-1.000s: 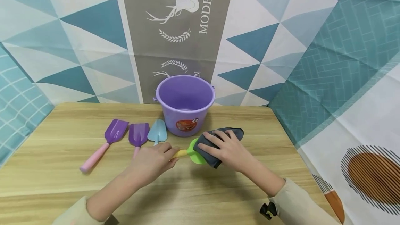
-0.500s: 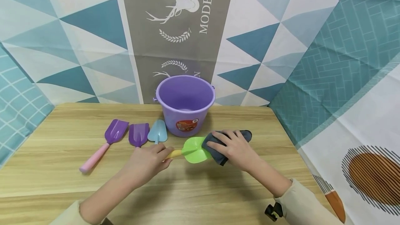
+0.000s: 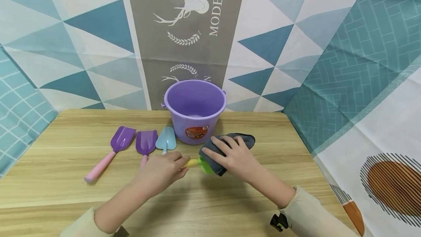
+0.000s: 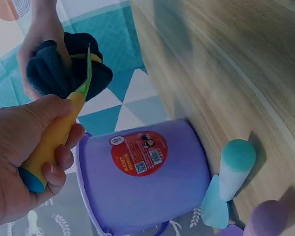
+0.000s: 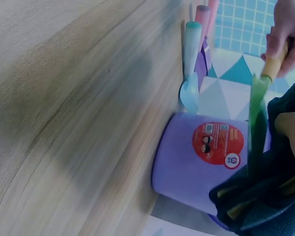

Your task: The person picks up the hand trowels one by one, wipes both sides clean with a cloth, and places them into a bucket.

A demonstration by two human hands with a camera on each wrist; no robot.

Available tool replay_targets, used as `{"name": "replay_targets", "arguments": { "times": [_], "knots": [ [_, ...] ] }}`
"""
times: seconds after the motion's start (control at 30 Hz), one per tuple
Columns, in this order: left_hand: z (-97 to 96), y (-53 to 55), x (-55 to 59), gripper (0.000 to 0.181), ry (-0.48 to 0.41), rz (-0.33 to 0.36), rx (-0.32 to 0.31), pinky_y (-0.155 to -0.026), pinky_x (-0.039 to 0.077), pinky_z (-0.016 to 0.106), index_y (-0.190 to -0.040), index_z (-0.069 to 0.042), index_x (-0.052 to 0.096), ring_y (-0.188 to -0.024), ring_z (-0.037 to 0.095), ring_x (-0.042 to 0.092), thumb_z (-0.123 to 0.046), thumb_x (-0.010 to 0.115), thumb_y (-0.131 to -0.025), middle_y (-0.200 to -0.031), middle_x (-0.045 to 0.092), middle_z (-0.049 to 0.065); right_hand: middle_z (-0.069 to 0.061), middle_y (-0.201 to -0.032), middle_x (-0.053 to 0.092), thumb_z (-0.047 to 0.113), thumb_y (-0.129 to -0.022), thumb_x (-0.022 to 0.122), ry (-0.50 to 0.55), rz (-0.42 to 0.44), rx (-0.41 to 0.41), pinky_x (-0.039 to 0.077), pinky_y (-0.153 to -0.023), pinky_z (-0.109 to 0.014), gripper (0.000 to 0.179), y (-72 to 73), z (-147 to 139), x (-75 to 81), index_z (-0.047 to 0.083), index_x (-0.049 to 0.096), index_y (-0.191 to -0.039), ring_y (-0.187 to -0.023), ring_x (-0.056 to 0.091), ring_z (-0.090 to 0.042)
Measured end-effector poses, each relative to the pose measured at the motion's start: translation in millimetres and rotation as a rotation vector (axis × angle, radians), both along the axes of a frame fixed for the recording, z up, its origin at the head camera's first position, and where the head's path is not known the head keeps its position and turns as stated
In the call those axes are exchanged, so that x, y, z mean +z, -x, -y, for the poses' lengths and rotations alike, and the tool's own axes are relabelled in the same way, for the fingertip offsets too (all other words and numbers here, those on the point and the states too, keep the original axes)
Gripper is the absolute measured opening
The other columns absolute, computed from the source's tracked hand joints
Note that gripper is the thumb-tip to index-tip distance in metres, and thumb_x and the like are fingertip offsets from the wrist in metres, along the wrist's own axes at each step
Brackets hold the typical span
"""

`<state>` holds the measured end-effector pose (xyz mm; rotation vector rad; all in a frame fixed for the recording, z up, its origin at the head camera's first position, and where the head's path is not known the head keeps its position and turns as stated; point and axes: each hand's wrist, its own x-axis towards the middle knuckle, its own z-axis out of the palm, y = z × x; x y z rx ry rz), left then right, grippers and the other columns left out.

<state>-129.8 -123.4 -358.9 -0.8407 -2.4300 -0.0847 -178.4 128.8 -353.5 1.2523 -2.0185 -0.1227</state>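
My left hand [image 3: 166, 169] grips the yellow handle [image 4: 54, 137] of a toy shovel, its fingers curled round it. The shovel's green blade [image 3: 205, 165] points right, held above the table. Over the blade lies a dark grey cloth [image 3: 213, 153], which my right hand [image 3: 238, 158] holds with spread, bent fingers. Most of the blade is hidden under the cloth in the head view; in the right wrist view the green blade [image 5: 258, 108] shows edge-on beside the cloth [image 5: 270, 191].
Behind the hands stands a purple bucket [image 3: 195, 120] with a red label. To its left lie a light blue shovel [image 3: 166, 140] and two purple shovels with pink handles, one nearer [image 3: 146, 142] and one farther left [image 3: 121, 139], on the wooden table [image 3: 49, 171].
The cloth and right hand slid right along the blade, baring more green, then came back left over it. The left hand shifted slightly left, then right again.
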Motion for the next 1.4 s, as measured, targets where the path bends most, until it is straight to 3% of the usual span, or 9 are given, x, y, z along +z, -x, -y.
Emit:
{"name": "replay_targets", "arguments": {
  "times": [0.03,0.13,0.27,0.53,0.97,1.27,1.4],
  "knots": [
    [-0.2,0.2,-0.1,0.024,-0.002,-0.005,-0.003,-0.040,0.028,0.017,-0.095,-0.021,0.069,-0.056,0.006,0.055,-0.033,0.076,-0.075,-0.075,0.060,-0.009,-0.006,-0.123,0.060,0.010,-0.099,0.041,-0.013,-0.007,-0.011,0.052,-0.075,-0.046,0.038,-0.4,1,-0.5,0.028,0.055,-0.129,-0.104,0.060,-0.027],
    [0.5,0.9,0.4,0.026,-0.012,-0.034,-0.019,-0.040,0.030,0.017,-0.095,-0.021,0.069,-0.056,0.006,0.055,-0.032,0.077,-0.073,-0.075,0.061,-0.009,-0.005,-0.130,0.057,0.009,-0.097,0.046,-0.062,0.009,-0.058,0.052,-0.075,-0.047,0.043,-1.8,2,-0.9,0.030,0.049,-0.134,-0.109,0.058,-0.027],
    [2.5,1.6,2.4,0.028,-0.035,-0.076,-0.052,-0.040,0.035,0.019,-0.094,-0.019,0.069,-0.056,0.006,0.056,-0.030,0.079,-0.071,-0.074,0.061,-0.007,-0.002,-0.139,0.049,0.010,-0.085,0.066,-0.108,0.058,-0.103,0.051,-0.078,-0.050,0.058,-3.3,0,1.1,0.033,0.047,-0.135,-0.116,0.054,-0.027],
    [9.7,2.8,3.6,0.028,-0.094,-0.121,-0.092,-0.038,0.035,0.019,-0.093,-0.016,0.069,-0.053,0.006,0.054,-0.025,0.080,-0.068,-0.075,0.061,-0.006,-0.003,-0.133,0.055,0.012,-0.083,0.067,-0.089,0.026,-0.091,0.051,-0.076,-0.051,0.048,0.4,-10,0.9,0.030,0.056,-0.126,-0.109,0.057,-0.030],
    [21.1,3.3,2.2,0.030,-0.142,-0.108,-0.108,-0.044,0.041,0.021,-0.094,-0.013,0.069,-0.058,0.009,0.055,-0.019,0.079,-0.066,-0.075,0.062,-0.003,-0.005,-0.127,0.059,0.005,-0.084,0.062,-0.008,0.085,-0.087,0.050,-0.072,-0.047,0.042,4.7,-24,-2.8,0.026,0.062,-0.120,-0.105,0.056,-0.031],
    [22.4,3.6,1.8,0.028,-0.135,-0.071,-0.066,-0.043,0.039,0.019,-0.093,-0.014,0.069,-0.056,0.007,0.053,-0.020,0.080,-0.068,-0.072,0.060,-0.005,-0.005,-0.127,0.059,0.003,-0.078,0.071,0.035,0.120,-0.085,0.049,-0.071,-0.047,0.048,4.9,-21,-0.2,0.026,0.062,-0.119,-0.105,0.056,-0.030],
    [16.8,3.4,2.2,0.026,-0.093,-0.046,-0.046,-0.041,0.039,0.022,-0.093,-0.016,0.069,-0.056,0.008,0.054,-0.023,0.079,-0.071,-0.072,0.059,-0.006,-0.005,-0.127,0.059,0.003,-0.082,0.066,0.059,0.092,-0.057,0.049,-0.073,-0.045,0.045,2.9,-12,1.4,0.026,0.062,-0.120,-0.104,0.057,-0.030]
  ]
}}
